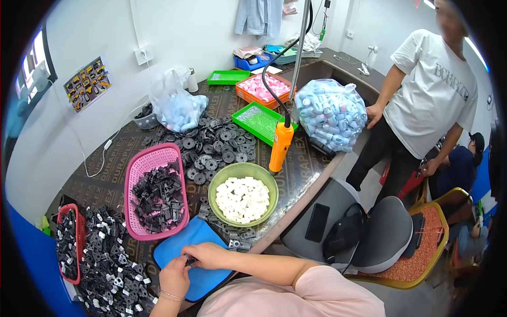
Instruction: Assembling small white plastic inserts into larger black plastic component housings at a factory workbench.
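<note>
At the lower centre of the frame, the person's left hand [174, 277] and right hand [208, 256] meet over a blue flat mat [198, 231], their fingertips drawn together on a small dark piece [190, 261]. The fingers hide most of that piece, so its shape cannot be told. The right forearm comes in from the right, across the mat's lower edge.

Just above the mat, to the left, a pink perforated plastic basket [153, 158] holds black plastic parts [158, 201]. To the right of that basket stands an olive-green round basket [272, 194] filled with small white pieces [242, 199]. Grey flat pieces [240, 240] lie below the round basket, near the right hand.

A heap of black parts with white bits [108, 253] covers the lower left of the dark printed tabletop [116, 164], beside a narrow red basket [81, 238]. Black round discs [214, 145] are piled near the centre. An orange power tool [281, 145] hangs upright on a black cable [279, 100], above and to the right of the round basket. At the upper right, a person in a white T-shirt [430, 84] stands with one hand beside a clear bag of pale blue pieces [330, 113].
</note>
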Motion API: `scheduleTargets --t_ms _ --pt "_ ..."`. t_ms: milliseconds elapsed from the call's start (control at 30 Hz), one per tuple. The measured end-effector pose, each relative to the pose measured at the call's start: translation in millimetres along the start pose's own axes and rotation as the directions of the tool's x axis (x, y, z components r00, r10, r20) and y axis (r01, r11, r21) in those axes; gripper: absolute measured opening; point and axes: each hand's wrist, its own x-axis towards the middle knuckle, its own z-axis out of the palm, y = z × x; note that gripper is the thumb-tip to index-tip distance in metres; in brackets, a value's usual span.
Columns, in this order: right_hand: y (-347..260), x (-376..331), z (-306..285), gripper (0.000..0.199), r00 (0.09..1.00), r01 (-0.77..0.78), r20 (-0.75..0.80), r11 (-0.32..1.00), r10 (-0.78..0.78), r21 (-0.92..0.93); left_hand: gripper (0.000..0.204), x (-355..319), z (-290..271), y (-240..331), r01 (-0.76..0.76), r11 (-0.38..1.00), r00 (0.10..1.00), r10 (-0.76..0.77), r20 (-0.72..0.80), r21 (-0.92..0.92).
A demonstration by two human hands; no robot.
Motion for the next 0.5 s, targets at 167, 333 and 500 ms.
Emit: scheduleTargets --t_ms 167,333,500 --pt "1 1 2 0.040 1.000 -0.030 0.001 1.000 0.030 -0.008 0.027 8 -7 -6 0.014 1.000 0.996 -0.015 0.083 0.016" --pt "-2 2 0 0.037 1.000 -0.012 0.023 0.999 0.012 0.038 0.018 8 -5 7 -0.040 0.997 0.996 0.034 0.087 0.073" --pt "1 2 4 0.035 0.999 -0.025 -0.027 0.999 0.026 0.030 0.012 16 0 10 -0.081 0.978 0.984 0.048 0.169 0.194"
